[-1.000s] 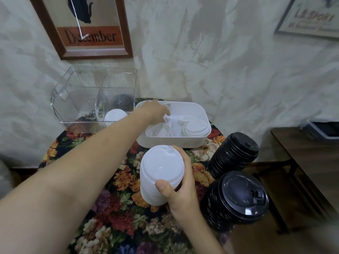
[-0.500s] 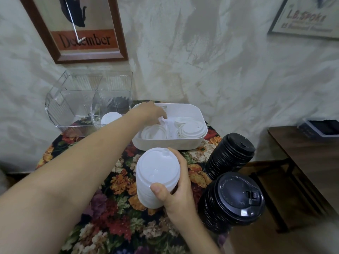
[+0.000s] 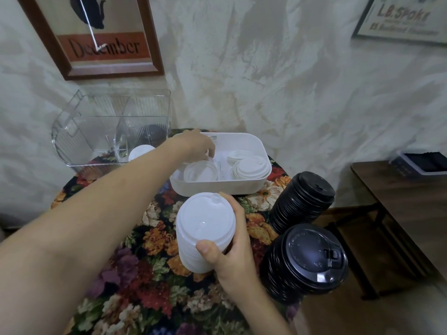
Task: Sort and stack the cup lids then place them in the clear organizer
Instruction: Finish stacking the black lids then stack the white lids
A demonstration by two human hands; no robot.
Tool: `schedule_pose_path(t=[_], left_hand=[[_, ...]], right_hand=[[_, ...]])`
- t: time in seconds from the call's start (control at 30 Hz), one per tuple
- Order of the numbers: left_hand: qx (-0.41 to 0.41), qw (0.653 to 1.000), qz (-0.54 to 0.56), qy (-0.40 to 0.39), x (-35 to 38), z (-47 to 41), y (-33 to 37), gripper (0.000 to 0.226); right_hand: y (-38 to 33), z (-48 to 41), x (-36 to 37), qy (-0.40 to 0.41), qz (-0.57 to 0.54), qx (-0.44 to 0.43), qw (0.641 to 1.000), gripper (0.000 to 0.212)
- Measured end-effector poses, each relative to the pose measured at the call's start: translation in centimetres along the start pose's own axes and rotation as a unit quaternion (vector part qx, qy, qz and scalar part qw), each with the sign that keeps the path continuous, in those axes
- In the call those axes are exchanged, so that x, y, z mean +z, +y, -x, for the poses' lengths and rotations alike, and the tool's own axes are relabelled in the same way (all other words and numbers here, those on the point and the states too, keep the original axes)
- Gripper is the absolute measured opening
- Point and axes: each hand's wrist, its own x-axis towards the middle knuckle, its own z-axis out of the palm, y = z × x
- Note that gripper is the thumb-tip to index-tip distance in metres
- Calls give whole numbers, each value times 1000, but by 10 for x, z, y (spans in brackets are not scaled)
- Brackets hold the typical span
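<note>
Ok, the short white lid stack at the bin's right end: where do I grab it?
Best come from above and pinch the short stack across its rims, front and back. The white bin wall blocks a side approach, and the lids lie nearly flat, tops up. The left hand is nearest; the right hand holds the tall white stack.

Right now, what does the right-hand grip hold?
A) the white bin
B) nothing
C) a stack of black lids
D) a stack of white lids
D: the right-hand grip has its thumb and fingers curled round the stack of white lids above the floral tablecloth, while the nearer black stack stands beside it, not held.
</note>
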Motion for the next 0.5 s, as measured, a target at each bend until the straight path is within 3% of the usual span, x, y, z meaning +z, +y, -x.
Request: schedule_pose_path(t=[0.27,0.5], left_hand=[[21,1000,-1,19,0,5,-2,9],[18,999,-30,-21,-5,4,0,30]], right_hand=[[-1,0,1,1,-5,-4,1000,87],[-1,1,1,-1,-4,1,1000,90]])
